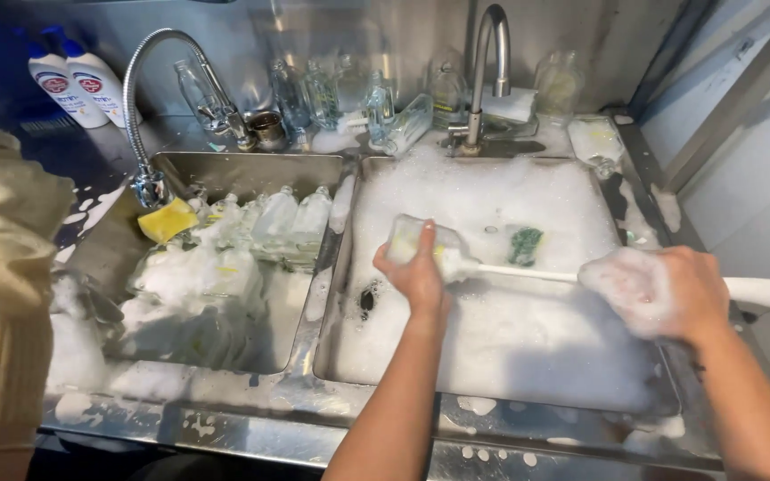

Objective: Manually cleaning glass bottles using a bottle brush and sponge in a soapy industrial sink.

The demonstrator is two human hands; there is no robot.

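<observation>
From where I sit, the biggest worry is the right sink basin, brim-full of foam: anything dropped there would vanish under the suds, and I judge the steel walls hard enough to crack glass. The left basin is already crowded with soapy bottles lying side by side near a yellow sponge, so a knock from that side could set them clinking. Over the foam, my left hand is wrapped closed around a small clear glass bottle, fingers curled tight; lather makes that hold slippery, I reckon. My right hand, coated in suds, is clenched on the white handle of a bottle brush, whose head sits at or inside the bottle's mouth. Pushing at an angle could twist the bottle free.
</observation>
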